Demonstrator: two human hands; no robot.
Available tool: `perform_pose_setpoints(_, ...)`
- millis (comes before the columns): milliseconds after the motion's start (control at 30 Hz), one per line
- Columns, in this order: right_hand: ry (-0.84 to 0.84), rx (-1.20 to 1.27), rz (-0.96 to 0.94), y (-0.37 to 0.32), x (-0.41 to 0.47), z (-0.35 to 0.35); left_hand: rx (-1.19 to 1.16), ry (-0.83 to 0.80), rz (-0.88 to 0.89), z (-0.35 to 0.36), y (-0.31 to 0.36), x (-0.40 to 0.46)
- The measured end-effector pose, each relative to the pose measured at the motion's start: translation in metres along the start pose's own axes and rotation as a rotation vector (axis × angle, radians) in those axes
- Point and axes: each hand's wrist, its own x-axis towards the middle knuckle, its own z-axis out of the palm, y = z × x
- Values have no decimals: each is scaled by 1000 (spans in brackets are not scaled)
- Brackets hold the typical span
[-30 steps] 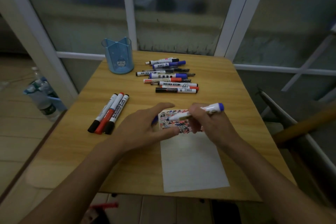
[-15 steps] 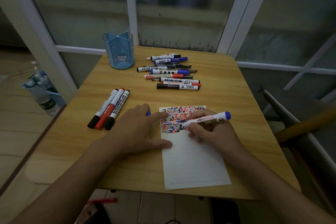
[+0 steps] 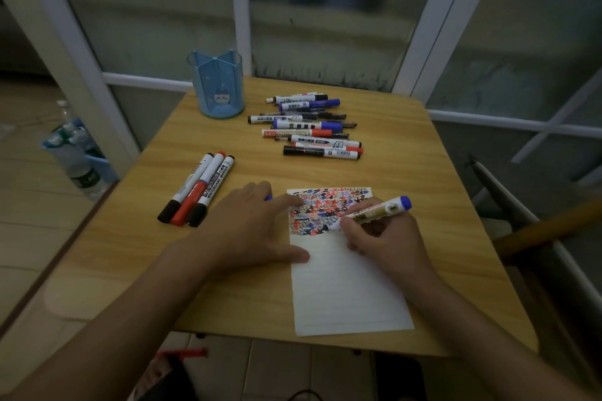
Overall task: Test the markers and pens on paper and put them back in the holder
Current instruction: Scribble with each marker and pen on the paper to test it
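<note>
My right hand (image 3: 384,238) grips a blue-ended white marker (image 3: 374,212) with its tip on the paper (image 3: 345,296), at the lower edge of a patch of red, blue and black scribbles (image 3: 325,208). My left hand (image 3: 250,231) presses the paper's left edge with its index finger and thumb. A blue cap (image 3: 267,197) peeks out from under its curled fingers. The blue holder (image 3: 216,88) stands at the table's far left. Several markers and pens (image 3: 312,127) lie in a heap behind the paper.
Three capped markers (image 3: 197,190), two black and one red, lie side by side on the wooden table (image 3: 130,238) left of my left hand. Water bottles (image 3: 76,156) stand on the floor at left. A chair frame (image 3: 521,215) is at right.
My right hand came down from the scribbles' top to their lower edge, and the marker tip now touches the paper. My left hand slid slightly left, the cap with it.
</note>
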Motion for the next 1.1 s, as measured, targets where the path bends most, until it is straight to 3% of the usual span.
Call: perform_pose_setpoints(1100,26,-107,-50,4,3,2,-13,-14,13,-2,1,0)
